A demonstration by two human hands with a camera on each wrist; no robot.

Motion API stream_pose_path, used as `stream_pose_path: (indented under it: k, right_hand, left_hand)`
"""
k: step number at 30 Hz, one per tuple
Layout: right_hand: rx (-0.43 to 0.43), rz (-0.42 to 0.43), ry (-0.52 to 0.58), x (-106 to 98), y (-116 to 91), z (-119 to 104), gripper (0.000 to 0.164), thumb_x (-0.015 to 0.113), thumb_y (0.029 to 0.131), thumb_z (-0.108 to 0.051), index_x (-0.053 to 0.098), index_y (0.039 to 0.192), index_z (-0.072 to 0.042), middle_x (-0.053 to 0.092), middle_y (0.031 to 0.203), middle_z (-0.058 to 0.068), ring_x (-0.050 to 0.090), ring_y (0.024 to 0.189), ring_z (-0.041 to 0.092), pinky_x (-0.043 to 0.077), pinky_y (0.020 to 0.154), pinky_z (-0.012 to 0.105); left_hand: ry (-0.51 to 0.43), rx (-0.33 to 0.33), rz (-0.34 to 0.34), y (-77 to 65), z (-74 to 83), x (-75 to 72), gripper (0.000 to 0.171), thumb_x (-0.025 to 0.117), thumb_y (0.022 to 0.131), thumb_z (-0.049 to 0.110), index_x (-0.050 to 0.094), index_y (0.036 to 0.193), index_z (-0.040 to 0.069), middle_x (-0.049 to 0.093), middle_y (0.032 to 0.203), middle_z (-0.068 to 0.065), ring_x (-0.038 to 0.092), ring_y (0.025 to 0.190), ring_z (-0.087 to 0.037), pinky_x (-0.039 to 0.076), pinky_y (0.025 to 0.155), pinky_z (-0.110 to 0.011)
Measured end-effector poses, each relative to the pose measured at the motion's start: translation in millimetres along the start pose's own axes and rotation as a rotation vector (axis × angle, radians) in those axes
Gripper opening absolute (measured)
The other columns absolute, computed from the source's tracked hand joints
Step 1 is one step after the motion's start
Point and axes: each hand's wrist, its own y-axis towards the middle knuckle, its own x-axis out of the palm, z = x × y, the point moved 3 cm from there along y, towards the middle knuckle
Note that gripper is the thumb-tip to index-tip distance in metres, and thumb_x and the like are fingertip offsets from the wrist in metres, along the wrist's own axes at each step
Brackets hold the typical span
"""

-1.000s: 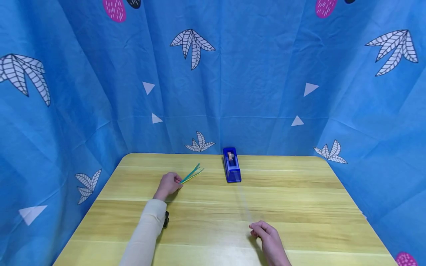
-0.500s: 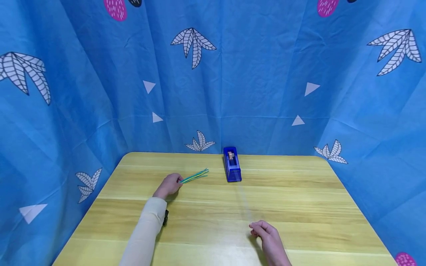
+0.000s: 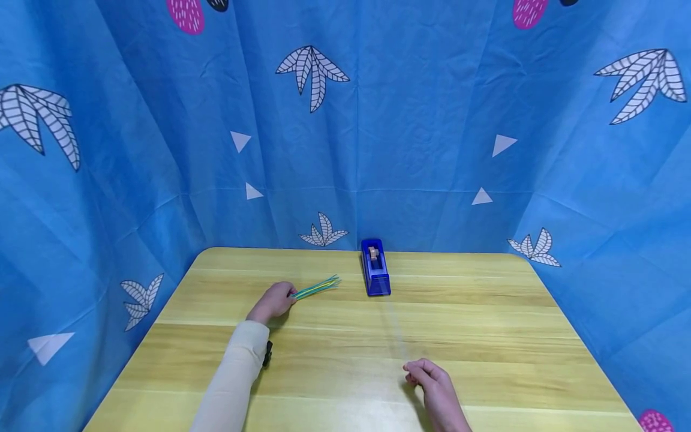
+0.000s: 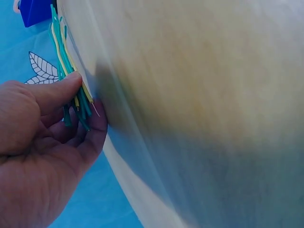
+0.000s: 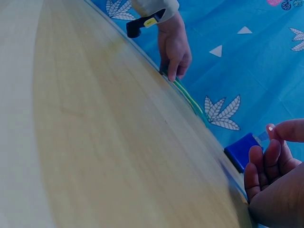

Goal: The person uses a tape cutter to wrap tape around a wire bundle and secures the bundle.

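My left hand (image 3: pixel 274 300) pinches a bundle of thin green and yellow wires (image 3: pixel 318 288) between thumb and fingers, low over the left half of the table. In the left wrist view the wires (image 4: pixel 59 45) poke out on both sides of the thumb, and a bare strand shows at one yellow end. A blue tape dispenser (image 3: pixel 380 285) stands at the back middle. From it a strip of clear tape (image 3: pixel 396 327) stretches toward the front. My right hand (image 3: pixel 436 389) pinches the strip's near end between thumb and index finger; its other fingers are curled in the right wrist view.
The light wooden table (image 3: pixel 486 336) has rounded back corners. Blue patterned cloth (image 3: pixel 432 120) hangs behind it and along both sides. A small black device (image 3: pixel 267 354) is worn at the left wrist.
The free ends of the wires have swung down to the right and lie closer together. The left hand has barely shifted; the right hand and tape strip have stayed in place.
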Motion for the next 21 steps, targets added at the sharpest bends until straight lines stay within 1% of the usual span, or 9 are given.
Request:
stream_pose_path:
  k: [5,9,12,18,21]
  right_hand:
    - [-0.001,-0.01,0.001,-0.2,-0.2,0.0,0.018,0.058,0.099,-0.005,0.066,0.097,0.011,0.061,0.086,0.002,0.057,0.083,0.013,0.05,0.08,0.024]
    - [0.0,0.005,0.006,-0.2,-0.4,0.1,0.017,0.058,0.099,-0.004,0.065,0.096,0.011,0.062,0.086,0.004,0.057,0.083,0.014,0.05,0.08,0.024]
    - [0.001,0.018,0.006,-0.1,-0.3,0.0,0.017,0.058,0.098,-0.003,0.065,0.096,0.012,0.062,0.085,0.004,0.057,0.082,0.014,0.051,0.079,0.024]
    - [0.004,0.014,0.006,0.4,-0.4,-0.6,0.017,0.058,0.098,-0.004,0.065,0.096,0.012,0.062,0.086,0.005,0.057,0.083,0.015,0.051,0.079,0.025]
    - [0.007,0.017,0.004,-0.5,-1.1,-0.3,0.017,0.059,0.098,-0.004,0.066,0.096,0.011,0.061,0.085,0.005,0.057,0.083,0.015,0.051,0.079,0.025]
  left_hand:
    - [0.004,-0.008,-0.005,-0.9,1.4,-1.9,0.011,0.06,0.103,0.004,0.067,0.108,-0.003,0.067,0.099,-0.012,0.058,0.088,-0.023,0.054,0.088,-0.046]
    - [0.004,-0.021,-0.016,-1.4,1.9,-3.1,0.01,0.06,0.103,0.005,0.066,0.106,-0.003,0.065,0.097,-0.011,0.055,0.085,-0.022,0.052,0.083,-0.042]
    - [0.004,-0.017,-0.017,-1.9,2.3,-4.1,0.01,0.06,0.103,0.005,0.066,0.105,-0.003,0.065,0.095,-0.011,0.054,0.083,-0.022,0.051,0.08,-0.041]
    - [-0.007,-0.012,-0.002,-3.4,-0.4,-4.9,0.009,0.062,0.102,0.003,0.067,0.105,-0.003,0.066,0.096,-0.011,0.056,0.085,-0.022,0.053,0.083,-0.043]
    - [-0.011,-0.006,-0.001,-3.6,-1.0,-4.8,0.009,0.061,0.102,0.003,0.066,0.106,-0.003,0.066,0.096,-0.011,0.055,0.084,-0.023,0.053,0.081,-0.043]
